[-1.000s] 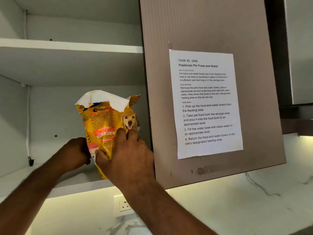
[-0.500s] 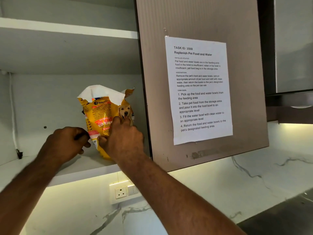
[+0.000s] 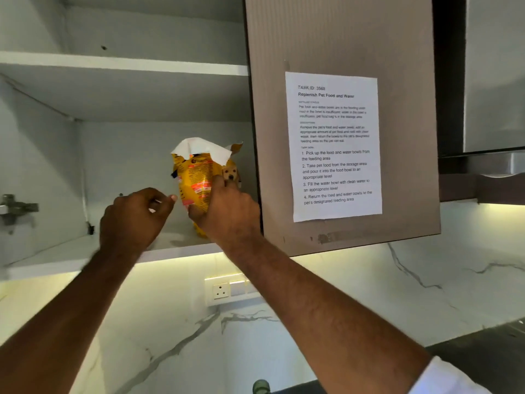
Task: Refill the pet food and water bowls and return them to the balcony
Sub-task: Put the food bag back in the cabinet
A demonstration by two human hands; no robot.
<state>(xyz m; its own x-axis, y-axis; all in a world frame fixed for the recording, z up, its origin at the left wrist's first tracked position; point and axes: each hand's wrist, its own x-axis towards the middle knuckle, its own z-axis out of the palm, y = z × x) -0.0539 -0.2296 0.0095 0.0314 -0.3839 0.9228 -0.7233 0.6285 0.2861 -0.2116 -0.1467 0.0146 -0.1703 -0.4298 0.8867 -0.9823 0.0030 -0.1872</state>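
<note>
A yellow pet food bag [image 3: 199,177] with a torn white top and a dog's picture stands upright on the lower shelf [image 3: 71,251] of an open wall cabinet. My right hand [image 3: 227,211] grips the bag's lower front and right side. My left hand [image 3: 136,220] hovers just left of the bag, fingers loosely curled and apart from it, holding nothing. No bowls are in view.
A brown cabinet door [image 3: 341,123] carrying a printed task sheet [image 3: 335,146] hangs right beside the bag. An upper shelf [image 3: 122,64] runs above. A wall socket [image 3: 224,290] sits on the marble backsplash below; a dark counter [image 3: 483,351] lies lower right.
My left hand has let go of the bag's left side and drawn back a little. The right hand stays on the bag. The camera has pulled back and dropped lower.
</note>
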